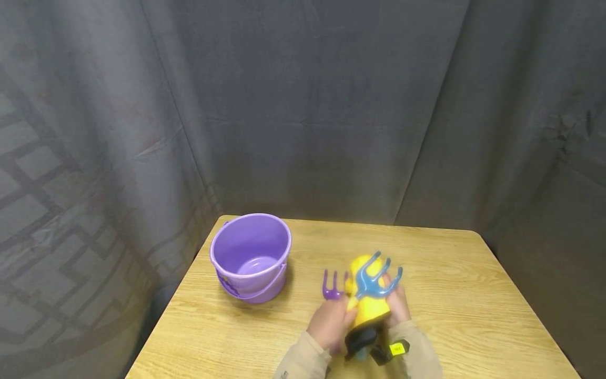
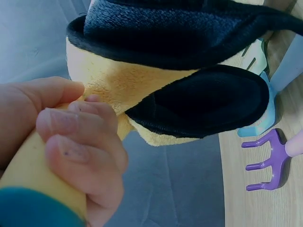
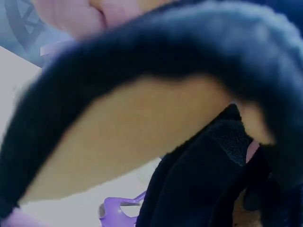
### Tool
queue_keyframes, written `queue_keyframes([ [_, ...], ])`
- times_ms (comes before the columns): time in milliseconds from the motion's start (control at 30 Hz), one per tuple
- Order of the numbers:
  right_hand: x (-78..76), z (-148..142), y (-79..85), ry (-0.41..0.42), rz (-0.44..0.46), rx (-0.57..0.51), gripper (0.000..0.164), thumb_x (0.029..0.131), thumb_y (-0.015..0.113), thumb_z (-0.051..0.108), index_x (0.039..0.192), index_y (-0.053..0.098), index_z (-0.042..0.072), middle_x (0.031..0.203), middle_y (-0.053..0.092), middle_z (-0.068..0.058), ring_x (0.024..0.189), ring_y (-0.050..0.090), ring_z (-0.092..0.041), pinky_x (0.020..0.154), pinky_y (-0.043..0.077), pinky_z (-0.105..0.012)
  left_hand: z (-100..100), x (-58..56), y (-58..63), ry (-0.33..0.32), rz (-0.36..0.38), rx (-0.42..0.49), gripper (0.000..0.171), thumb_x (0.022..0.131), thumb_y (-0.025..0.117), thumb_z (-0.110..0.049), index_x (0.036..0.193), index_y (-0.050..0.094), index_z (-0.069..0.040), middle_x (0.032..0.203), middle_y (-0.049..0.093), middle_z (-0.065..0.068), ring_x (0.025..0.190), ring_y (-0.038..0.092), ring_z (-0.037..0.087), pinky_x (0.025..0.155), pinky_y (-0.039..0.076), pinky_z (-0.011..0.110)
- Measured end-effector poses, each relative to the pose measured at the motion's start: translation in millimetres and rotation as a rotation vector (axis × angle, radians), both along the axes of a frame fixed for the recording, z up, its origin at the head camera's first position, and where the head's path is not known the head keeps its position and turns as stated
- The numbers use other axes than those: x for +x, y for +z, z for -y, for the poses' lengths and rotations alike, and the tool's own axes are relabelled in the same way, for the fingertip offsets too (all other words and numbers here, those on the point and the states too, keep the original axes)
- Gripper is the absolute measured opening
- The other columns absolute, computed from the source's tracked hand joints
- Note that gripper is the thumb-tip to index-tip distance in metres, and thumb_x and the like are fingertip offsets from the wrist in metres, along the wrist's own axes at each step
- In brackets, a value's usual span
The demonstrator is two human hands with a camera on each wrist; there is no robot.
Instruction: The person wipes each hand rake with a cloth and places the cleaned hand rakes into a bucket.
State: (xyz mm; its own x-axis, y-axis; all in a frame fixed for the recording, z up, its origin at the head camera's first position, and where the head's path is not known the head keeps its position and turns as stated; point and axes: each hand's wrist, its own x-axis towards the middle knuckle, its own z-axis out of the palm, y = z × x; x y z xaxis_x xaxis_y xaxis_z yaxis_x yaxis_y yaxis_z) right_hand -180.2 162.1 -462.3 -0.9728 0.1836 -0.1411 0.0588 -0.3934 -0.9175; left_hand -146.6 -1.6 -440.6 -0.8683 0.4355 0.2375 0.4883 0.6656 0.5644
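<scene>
Soft light brightens the table (image 1: 473, 295) — dim curtain (image 1: 307, 131) behind; in the right wrist view, near fabric (image 3: 142, 132) blurs.

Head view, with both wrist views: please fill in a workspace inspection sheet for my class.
Surface: wood-grain tabletop.
Job's things: blue rake and yellow plush item with black lining, both held.
Clutter: upright purple bucket; purple rake and partly hidden light-blue tool on the tabletop.
Hands: left hand grips the blue rake's yellow handle; right hand holds the plush item.
Cables: nothing seen.
Surroundings: grey fabric behind and at both sides.
</scene>
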Motion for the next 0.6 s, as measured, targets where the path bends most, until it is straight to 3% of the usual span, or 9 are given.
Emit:
queue_keyframes([
  [200, -2.0, -6, 2.7, -0.08, -0.038, 0.035, 0.019, 0.091, 0.049, 0.028, 0.078, 0.061, 0.021, 0.07, 0.057, 0.005, 0.064, 0.054, -0.006, 0.06, 0.047, -0.02, 1, -0.3, 0.0, -0.022, 0.004, -0.024, 0.02, 0.09, 0.05, -0.021, 0.073, 0.048, -0.01, 0.055, 0.038, -0.007, 0.044, 0.035, 0.004, 0.042, 0.032, 0.017],
  [467, -5.8, -18, 5.9, -0.155, -0.038, -0.032, 0.022, 0.092, 0.048, 0.027, 0.078, 0.064, 0.024, 0.074, 0.061, 0.006, 0.069, 0.058, -0.004, 0.064, 0.048, -0.018, 7, -2.1, 0.5, -0.074, 0.07, 0.004, 0.022, 0.09, 0.051, -0.022, 0.07, 0.046, -0.013, 0.056, 0.039, -0.008, 0.047, 0.037, 0.003, 0.045, 0.034, 0.017],
  [600, -6.3, -24, 6.2, -0.179, -0.021, -0.011, 0.019, 0.091, 0.05, 0.028, 0.079, 0.065, 0.028, 0.076, 0.063, 0.007, 0.07, 0.059, -0.003, 0.064, 0.048, -0.017, 9, -0.3, 0.6, -0.075, 0.105, -0.007, 0.022, 0.089, 0.051, -0.022, 0.07, 0.045, -0.014, 0.057, 0.037, -0.009, 0.047, 0.037, 0.004, 0.045, 0.034, 0.017],
])
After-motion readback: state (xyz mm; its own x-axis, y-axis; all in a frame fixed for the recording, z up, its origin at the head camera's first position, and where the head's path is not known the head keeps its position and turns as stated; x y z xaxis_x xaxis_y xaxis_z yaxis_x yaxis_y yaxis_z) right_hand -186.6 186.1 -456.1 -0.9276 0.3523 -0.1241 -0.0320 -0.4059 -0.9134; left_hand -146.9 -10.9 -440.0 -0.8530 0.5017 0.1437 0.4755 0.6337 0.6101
